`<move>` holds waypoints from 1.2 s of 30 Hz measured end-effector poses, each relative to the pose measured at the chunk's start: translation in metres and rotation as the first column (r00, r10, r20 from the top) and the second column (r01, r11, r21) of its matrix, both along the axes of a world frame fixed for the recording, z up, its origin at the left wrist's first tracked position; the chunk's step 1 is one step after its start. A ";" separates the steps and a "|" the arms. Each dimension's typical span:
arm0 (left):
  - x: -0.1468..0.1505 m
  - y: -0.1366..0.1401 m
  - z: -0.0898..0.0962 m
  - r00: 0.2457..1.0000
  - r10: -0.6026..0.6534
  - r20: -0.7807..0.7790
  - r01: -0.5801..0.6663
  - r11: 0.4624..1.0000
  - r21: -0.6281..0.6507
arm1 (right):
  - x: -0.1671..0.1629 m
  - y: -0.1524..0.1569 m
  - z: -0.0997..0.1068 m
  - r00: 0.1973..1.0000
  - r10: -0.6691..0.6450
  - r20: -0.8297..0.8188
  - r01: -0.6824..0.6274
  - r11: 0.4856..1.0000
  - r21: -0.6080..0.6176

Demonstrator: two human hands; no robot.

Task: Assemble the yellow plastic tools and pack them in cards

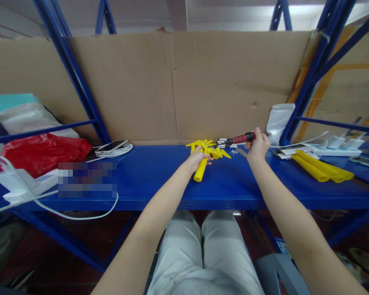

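My left hand is closed round a yellow tube, whose near end points down toward the front of the blue shelf. Beyond it lies a cluster of small yellow plastic parts, some touching the fingers. In my right hand is a screwdriver with a red and black handle, held nearly level and pointing left. Its tip is too small to make out. Tiny silvery pieces, perhaps screws, lie on the shelf between my hands. Pale strips lie behind the yellow parts.
Several yellow tubes lie at the right, by a white power strip. A white pouch leans near the right post. At left are a phone, coiled white cable and red bag. Cardboard walls the back.
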State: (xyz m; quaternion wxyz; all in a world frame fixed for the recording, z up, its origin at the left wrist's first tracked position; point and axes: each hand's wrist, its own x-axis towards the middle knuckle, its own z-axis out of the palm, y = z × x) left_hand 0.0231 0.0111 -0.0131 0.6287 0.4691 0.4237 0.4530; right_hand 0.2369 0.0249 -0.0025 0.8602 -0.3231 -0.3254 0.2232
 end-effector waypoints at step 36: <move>0.001 -0.005 0.004 0.999 0.047 -0.015 -0.046 0.999 0.025 | -0.007 -0.008 -0.002 0.943 -0.195 0.269 0.166 0.978 0.126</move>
